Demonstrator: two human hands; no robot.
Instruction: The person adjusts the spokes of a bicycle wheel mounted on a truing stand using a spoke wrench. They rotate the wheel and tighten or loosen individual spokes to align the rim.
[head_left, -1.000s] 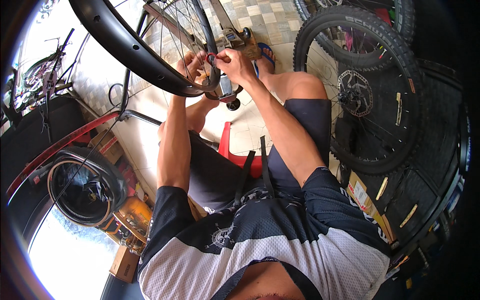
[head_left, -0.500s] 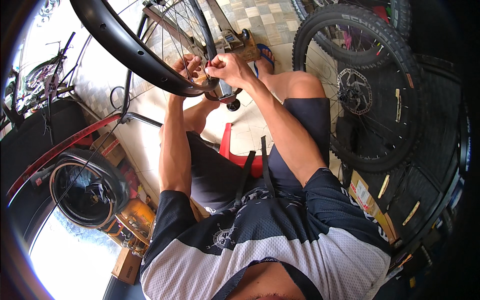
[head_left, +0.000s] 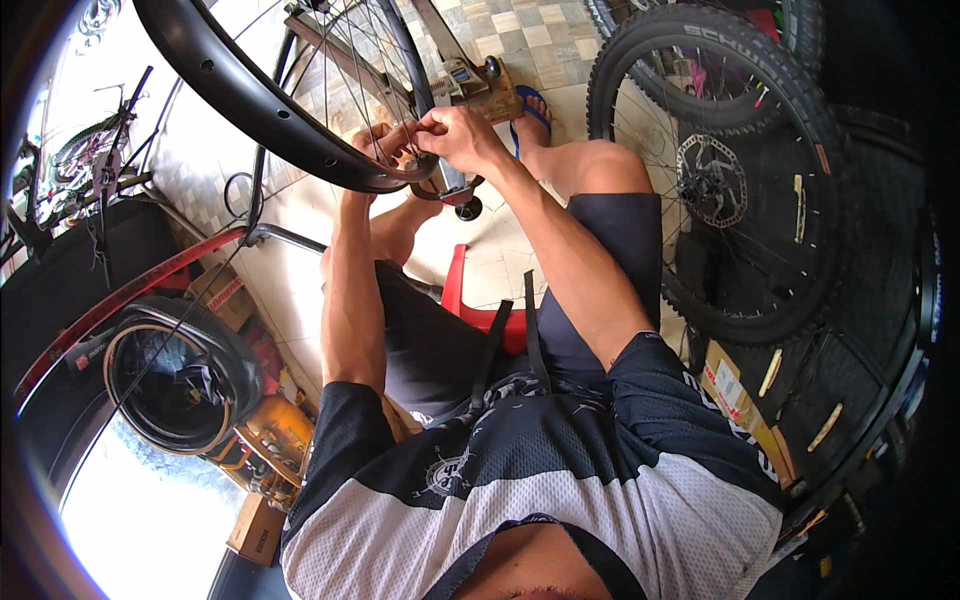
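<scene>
A bare black bicycle rim point(head_left: 265, 120) with thin spokes point(head_left: 345, 80) is mounted upright in a metal truing stand point(head_left: 452, 180). My left hand point(head_left: 378, 145) reaches in behind the near part of the rim, its fingers curled among the spokes and partly hidden. My right hand point(head_left: 455, 138) is closed beside it at the near right side of the rim. Its thumb and fingertips pinch together and meet the left fingertips by the spokes. Whatever lies between the fingers is too small and covered to make out.
A wheel with a knobby tyre and disc rotor point(head_left: 712, 180) leans at the right. A red stool point(head_left: 515, 328) is between my legs. At the left are another tyred wheel point(head_left: 165, 375), a yellow machine point(head_left: 275, 435) and a long red bar point(head_left: 130, 300). A cardboard box point(head_left: 255, 528) sits lower left.
My left fingers have curled in and moved right toward the right fingertips. A small red thing seen at the right fingertips earlier is now hidden. The rim has barely moved.
</scene>
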